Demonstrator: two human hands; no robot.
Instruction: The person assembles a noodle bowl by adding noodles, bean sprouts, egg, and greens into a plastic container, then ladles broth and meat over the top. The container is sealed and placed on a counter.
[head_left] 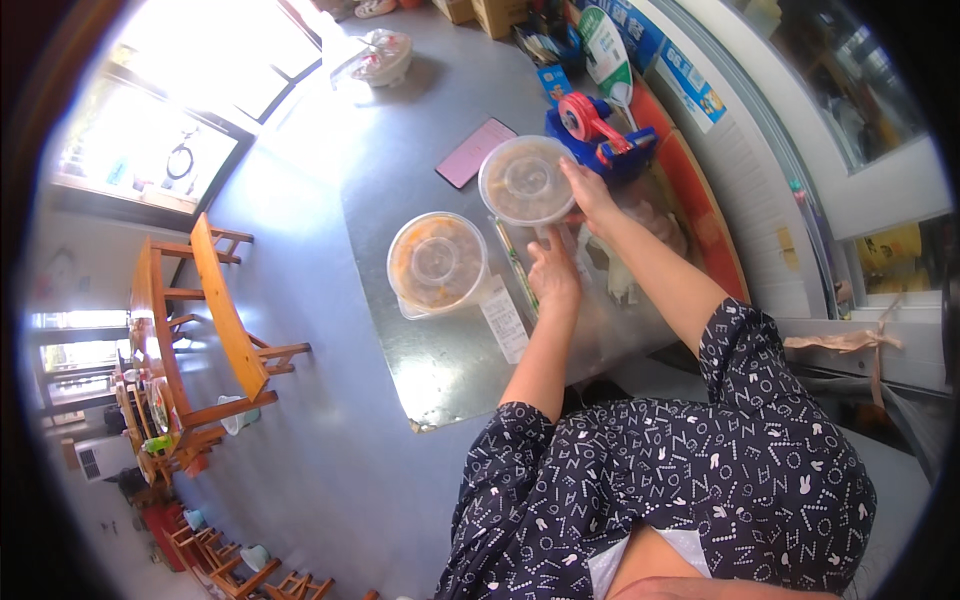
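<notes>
My right hand [594, 198] grips the right side of a round, clear-lidded takeaway container [525, 178] over the metal table. Just below its near edge is my left hand [555, 272], with the index finger pointing up toward the container and the other fingers curled. Whether those curled fingers hold anything is hidden. A second round takeaway container [437, 262] with orange-brown food stands to the left. Beside it lies a printed paper slip [504, 320]. A thin chopstick packet [515, 262] lies between the containers and my left hand.
A pink flat rectangular thing [476, 152] lies behind the containers. A blue tape dispenser [612, 150] with red tape stands at the back right, by crumpled clear plastic bags [650, 232]. The table's near left corner [420, 425] shows. Wooden benches [228, 310] stand farther left.
</notes>
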